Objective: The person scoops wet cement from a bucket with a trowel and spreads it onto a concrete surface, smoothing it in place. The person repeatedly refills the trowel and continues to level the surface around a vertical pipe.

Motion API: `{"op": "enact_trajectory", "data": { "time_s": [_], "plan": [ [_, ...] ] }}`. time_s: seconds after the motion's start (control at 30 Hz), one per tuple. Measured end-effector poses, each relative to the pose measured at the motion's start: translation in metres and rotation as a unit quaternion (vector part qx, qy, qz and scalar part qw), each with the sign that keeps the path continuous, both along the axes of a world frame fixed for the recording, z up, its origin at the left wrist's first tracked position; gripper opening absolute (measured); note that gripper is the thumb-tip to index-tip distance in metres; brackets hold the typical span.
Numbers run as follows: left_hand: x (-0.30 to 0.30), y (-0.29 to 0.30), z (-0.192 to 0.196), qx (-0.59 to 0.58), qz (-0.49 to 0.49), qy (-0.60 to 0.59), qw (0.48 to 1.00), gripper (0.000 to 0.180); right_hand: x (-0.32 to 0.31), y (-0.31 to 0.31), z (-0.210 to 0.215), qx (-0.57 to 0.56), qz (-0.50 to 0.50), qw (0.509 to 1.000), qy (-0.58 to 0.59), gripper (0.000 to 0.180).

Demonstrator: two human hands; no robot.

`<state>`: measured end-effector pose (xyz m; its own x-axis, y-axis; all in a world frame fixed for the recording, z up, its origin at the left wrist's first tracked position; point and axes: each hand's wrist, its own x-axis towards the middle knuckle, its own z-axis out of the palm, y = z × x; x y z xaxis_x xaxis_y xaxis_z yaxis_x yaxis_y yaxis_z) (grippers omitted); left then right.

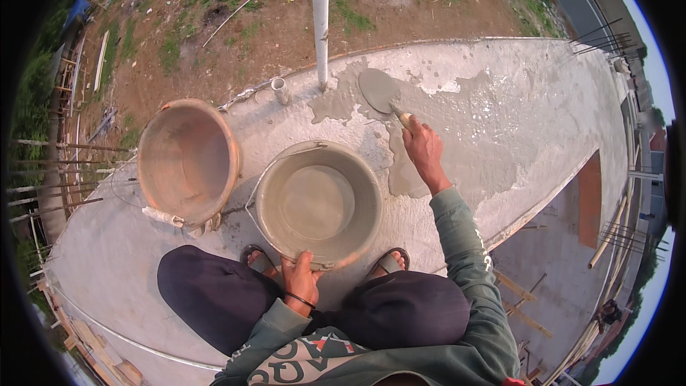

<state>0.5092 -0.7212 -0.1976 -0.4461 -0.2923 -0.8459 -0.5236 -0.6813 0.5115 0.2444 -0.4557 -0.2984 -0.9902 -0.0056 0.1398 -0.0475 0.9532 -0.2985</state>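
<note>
My right hand (424,151) is wrapped round the handle of a rounded trowel (379,90), reaching ahead and to the right. The trowel's blade lies flat on wet grey cement (464,118) spread over the concrete slab (282,125). Between my feet stands a grey-coated bucket (373,200), with grey cement mix (314,200) at its bottom. My left hand (301,280) grips the bucket's near rim, fingers over the edge. Left of it, an orange-brown bucket (226,132) is tilted toward me, a pale grip on its wire handle.
A white pole (321,21) rises at the slab's far edge, beside a short pipe stub (279,88). Beyond that edge lies lower dirt ground (271,36) with grass. On the right, the slab drops at an opening (543,243). Rebar ends (61,164) jut out at the left.
</note>
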Motion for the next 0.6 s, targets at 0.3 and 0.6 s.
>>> {"op": "enact_trajectory", "data": {
  "time_s": [0.3,0.6],
  "plan": [
    [0.0,0.0,-0.003,0.004,0.009,0.018,1.0,0.055,0.03,-0.014,-0.004,-0.015,0.082,0.996,-0.04,0.031],
    [0.002,0.0,-0.004,0.014,0.002,0.01,1.0,0.056,0.037,-0.033,-0.006,-0.077,0.085,0.988,-0.102,0.031]
  ]
}}
